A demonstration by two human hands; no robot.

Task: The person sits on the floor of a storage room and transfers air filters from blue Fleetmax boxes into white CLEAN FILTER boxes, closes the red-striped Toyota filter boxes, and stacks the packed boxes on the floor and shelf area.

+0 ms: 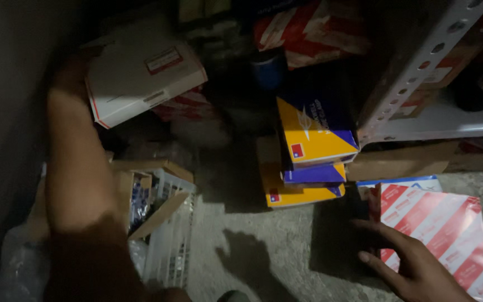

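Observation:
My left hand [74,72] reaches far forward in the dim light and grips the left edge of a white cardboard box [141,75] with red trim, held tilted above the floor. My right hand [409,263] is low at the right, fingers spread, resting against the left side of a red-and-white striped box [448,229] that sits on the concrete floor. My left forearm [79,168] crosses over a white plastic basket [171,235].
A stack of yellow-and-blue boxes [311,151] stands on the floor in the middle. A perforated metal shelf upright [415,72] and shelf [448,120] are at the right, with cardboard beneath. More red-and-white boxes [314,31] lie at the back. A dark wall runs along the left.

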